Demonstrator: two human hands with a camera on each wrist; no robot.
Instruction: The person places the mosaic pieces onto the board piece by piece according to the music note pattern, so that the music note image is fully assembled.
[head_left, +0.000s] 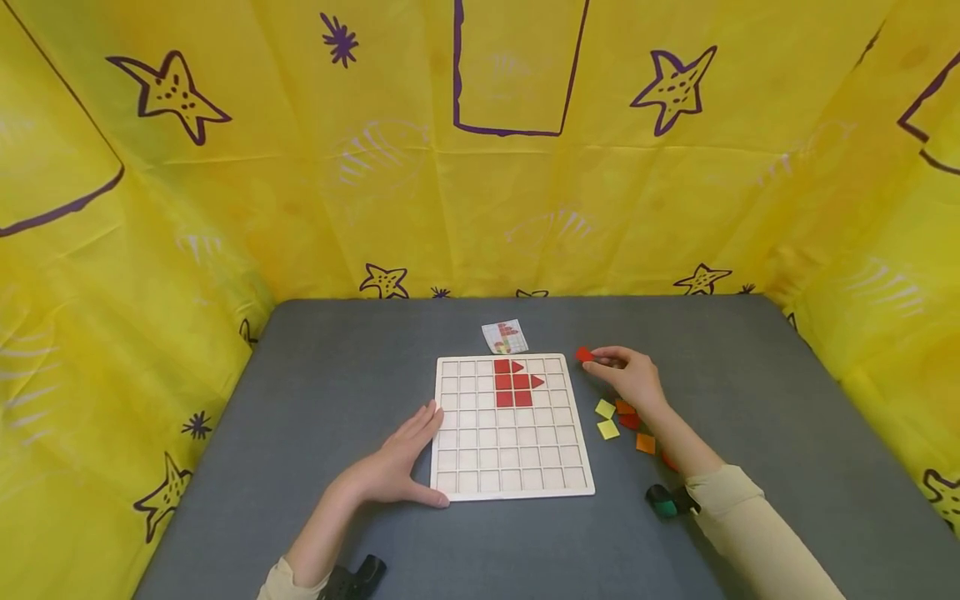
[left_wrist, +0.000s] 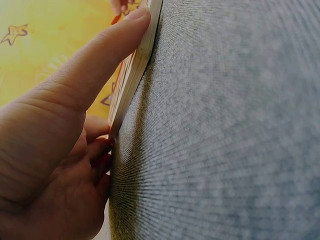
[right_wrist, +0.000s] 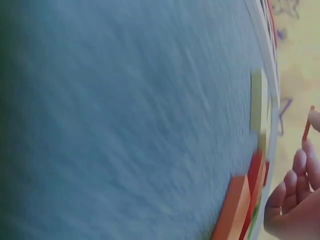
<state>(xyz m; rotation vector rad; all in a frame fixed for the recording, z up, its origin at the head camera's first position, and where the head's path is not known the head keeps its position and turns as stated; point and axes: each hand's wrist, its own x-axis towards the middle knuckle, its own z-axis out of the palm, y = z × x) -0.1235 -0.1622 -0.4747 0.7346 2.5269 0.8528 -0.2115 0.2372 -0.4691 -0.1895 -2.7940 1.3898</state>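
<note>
A white grid board (head_left: 465, 458) lies on the table, with several red square and triangular tiles (head_left: 504, 382) in its upper middle cells. My left hand (head_left: 393, 462) rests along the board's left edge, fingers spread. In the left wrist view, its thumb (left_wrist: 107, 55) lies against the board's side (left_wrist: 132, 82). Beyond the board's upper right corner, my right hand (head_left: 630, 375) pinches a red tile (head_left: 584, 354) between thumb and fingers, raised off the table in the right wrist view. Below that hand lie loose yellow tiles (head_left: 607, 429) and orange tiles (head_left: 645, 443).
A small pattern card (head_left: 505, 336) lies just behind the board. More red tiles (head_left: 629, 422) are among the loose ones, some partly hidden by the right forearm. Yellow printed cloth (head_left: 480, 208) hangs around the grey table (head_left: 337, 358). Dark devices are on both wrists.
</note>
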